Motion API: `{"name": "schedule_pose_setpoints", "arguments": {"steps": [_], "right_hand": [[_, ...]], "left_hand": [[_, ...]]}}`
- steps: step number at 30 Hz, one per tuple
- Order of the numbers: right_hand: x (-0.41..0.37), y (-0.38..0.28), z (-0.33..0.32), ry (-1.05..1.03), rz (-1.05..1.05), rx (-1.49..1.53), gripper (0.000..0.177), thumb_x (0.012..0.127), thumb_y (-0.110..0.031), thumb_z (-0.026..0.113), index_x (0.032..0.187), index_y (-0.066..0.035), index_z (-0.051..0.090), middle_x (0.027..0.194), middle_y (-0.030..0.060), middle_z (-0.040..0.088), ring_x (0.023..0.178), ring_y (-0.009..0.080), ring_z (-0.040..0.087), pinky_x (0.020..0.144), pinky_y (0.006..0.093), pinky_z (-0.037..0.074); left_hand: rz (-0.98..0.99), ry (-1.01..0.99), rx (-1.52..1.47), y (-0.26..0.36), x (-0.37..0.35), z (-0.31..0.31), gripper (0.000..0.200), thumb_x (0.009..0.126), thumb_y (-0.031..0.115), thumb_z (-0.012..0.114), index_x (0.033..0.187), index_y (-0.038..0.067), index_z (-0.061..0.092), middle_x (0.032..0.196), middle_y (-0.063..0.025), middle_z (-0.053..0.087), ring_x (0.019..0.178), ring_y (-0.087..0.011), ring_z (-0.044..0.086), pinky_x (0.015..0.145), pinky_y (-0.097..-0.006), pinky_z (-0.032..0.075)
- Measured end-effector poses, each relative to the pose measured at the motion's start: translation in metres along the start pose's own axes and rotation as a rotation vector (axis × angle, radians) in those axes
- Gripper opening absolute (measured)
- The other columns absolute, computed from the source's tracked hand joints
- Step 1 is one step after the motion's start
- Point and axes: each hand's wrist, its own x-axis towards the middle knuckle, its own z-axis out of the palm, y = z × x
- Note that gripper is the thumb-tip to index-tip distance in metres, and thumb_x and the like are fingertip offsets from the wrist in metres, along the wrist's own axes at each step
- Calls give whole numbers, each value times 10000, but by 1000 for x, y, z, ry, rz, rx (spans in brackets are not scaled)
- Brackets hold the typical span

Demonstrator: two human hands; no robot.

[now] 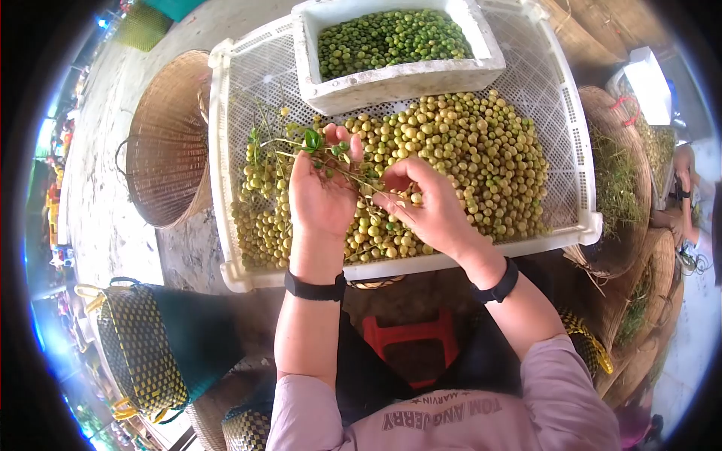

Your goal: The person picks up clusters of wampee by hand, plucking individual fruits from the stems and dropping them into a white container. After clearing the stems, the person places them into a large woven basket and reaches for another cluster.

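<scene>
Over the white mesh tray (579, 177), my left hand (325, 188) is palm up, its fingers curled around a leafy green sprig (312, 143) with thin stems and a few small fruits. My right hand (429, 207) pinches the lower end of the stems between thumb and forefinger. Beneath both hands lie many small round yellow-green fruits (481, 143). A white foam box (398, 79) rests on the tray's far side and holds smaller, darker green fruits (391, 41). Some stemmed fruits lie at the tray's left.
A tall woven basket (165, 150) leans at the left. Checkered bags (139, 346) stand at the lower left. Baskets with stems (617, 180) line the right side, near another person's arm (684, 188). A red stool (410, 331) is below the tray.
</scene>
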Motion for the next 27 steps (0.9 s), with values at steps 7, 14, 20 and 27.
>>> {"name": "schedule_pose_setpoints", "arguments": {"steps": [7, 14, 20, 27], "right_hand": [[2, 6, -3, 2, 167, 290, 112, 882, -101, 634, 922, -12, 578, 758, -1, 593, 661, 74, 517, 593, 238, 420], [2, 6, -11, -41, 270, 430, 91, 933, -102, 581, 995, -38, 566, 817, -43, 563, 728, 17, 497, 630, 174, 398], [-1, 8, -6, -52, 303, 715, 134, 931, -104, 597, 1021, -41, 520, 882, -19, 567, 770, 28, 532, 647, 180, 432], [0, 7, -5, -96, 311, 602, 115, 945, -131, 570, 1020, -48, 544, 864, -31, 574, 750, 36, 546, 628, 176, 431]], "left_hand": [[-100, -55, 399, -3, -5, 6, 176, 997, 189, 401, 1040, 88, 539, 1044, -66, 612, 979, -188, 592, 834, -348, 509], [177, 47, 803, -17, -11, 14, 197, 965, 307, 553, 1055, 133, 575, 837, 10, 587, 713, -43, 537, 574, -187, 450], [104, 80, 743, -17, -15, 17, 185, 967, 277, 551, 1043, 111, 582, 824, 4, 578, 617, -51, 491, 542, -171, 428], [77, 264, 462, -5, -5, 10, 183, 983, 218, 515, 1051, 57, 570, 831, -21, 577, 622, -61, 486, 510, -195, 444]]}}
